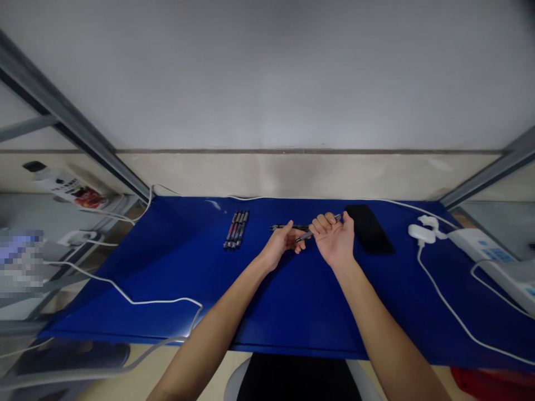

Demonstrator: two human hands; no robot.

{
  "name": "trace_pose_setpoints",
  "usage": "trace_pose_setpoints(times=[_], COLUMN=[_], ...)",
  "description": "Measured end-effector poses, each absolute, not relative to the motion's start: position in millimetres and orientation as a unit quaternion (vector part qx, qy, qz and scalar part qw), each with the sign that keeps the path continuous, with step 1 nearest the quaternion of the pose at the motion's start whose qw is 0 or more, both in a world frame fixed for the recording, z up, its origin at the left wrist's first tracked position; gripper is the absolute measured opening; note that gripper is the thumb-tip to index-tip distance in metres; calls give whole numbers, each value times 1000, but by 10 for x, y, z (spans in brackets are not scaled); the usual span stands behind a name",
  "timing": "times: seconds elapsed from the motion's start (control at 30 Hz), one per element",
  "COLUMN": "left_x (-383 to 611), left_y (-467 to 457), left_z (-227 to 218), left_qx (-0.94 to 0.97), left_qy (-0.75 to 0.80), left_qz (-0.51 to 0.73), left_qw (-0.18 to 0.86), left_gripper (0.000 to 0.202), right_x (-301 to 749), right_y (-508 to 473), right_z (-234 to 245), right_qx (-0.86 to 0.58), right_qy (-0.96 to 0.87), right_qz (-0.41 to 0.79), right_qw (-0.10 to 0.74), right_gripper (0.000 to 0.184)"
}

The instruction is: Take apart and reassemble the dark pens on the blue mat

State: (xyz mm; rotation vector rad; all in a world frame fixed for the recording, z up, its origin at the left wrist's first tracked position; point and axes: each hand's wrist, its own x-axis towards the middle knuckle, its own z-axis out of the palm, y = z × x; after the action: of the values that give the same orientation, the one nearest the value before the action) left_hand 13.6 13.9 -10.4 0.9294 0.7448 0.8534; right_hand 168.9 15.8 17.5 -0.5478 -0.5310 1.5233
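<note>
My right hand is curled around a slim dark pen, whose metal tip points left towards my left hand. The fingers of my left hand are slightly curled and stop just short of that tip, holding nothing I can see. Behind them, a second dark pen lies flat on the blue desk mat, partly hidden by my hands. Several pens lie side by side to the left. A black smartphone lies face down or dark just right of my right hand.
A white power strip and white charger sit at the mat's right end, with white cables running along it. Another cable crosses the left side. A chair back sits below the front edge.
</note>
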Motion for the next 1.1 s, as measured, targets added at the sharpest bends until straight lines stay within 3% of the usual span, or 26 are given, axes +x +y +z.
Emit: trace_pose_setpoints(times=[1.1], left_x=[134], left_y=[159], left_z=[-132], left_qx=[425], left_qy=[319], left_qz=[378], left_qw=[758], left_gripper=[67], right_x=[1690], right_y=[170], right_z=[117], right_qx=[-165], right_qy=[-192], right_qz=[723], right_qw=[643], right_gripper=[38])
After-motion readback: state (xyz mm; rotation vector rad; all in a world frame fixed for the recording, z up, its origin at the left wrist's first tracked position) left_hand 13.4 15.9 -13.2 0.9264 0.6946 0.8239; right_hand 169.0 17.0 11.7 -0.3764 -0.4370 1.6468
